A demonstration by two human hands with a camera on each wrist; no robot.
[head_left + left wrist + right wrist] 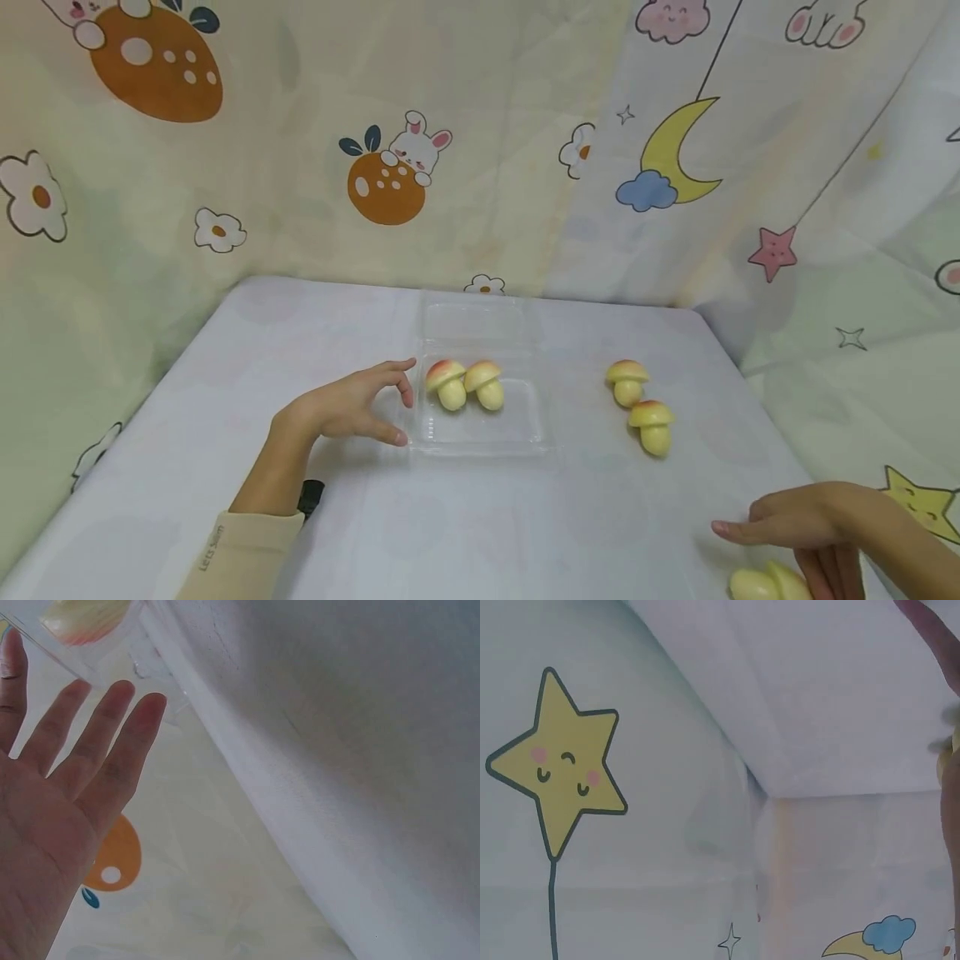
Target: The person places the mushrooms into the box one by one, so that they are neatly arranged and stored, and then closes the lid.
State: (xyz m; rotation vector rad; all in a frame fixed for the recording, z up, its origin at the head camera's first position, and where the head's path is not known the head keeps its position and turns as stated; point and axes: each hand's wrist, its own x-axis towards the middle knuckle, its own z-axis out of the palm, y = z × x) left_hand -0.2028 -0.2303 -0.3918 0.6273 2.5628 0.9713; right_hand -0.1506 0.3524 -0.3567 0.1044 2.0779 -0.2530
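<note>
A clear plastic container (517, 417) lies on the table with its lid (472, 321) folded back. Two yellow mushroom-shaped toys (448, 387) with reddish caps sit side by side inside it. At the container's left edge is my left hand (352, 408), thumb and fingers apart; the left wrist view shows the fingers extended, and contact with the rim is unclear. Low at the right, my right hand (813, 525) is over another mushroom toy (761, 583), thumb stretched away, fingers pointing down beside it. That toy is partly cut off by the frame.
Two more mushroom toys (652, 427) lie close together right of the container. A white cloth covers the table (570, 517). Patterned curtains (487, 167) rise behind and beside it. Something small and black (311, 497) shows at my left wrist.
</note>
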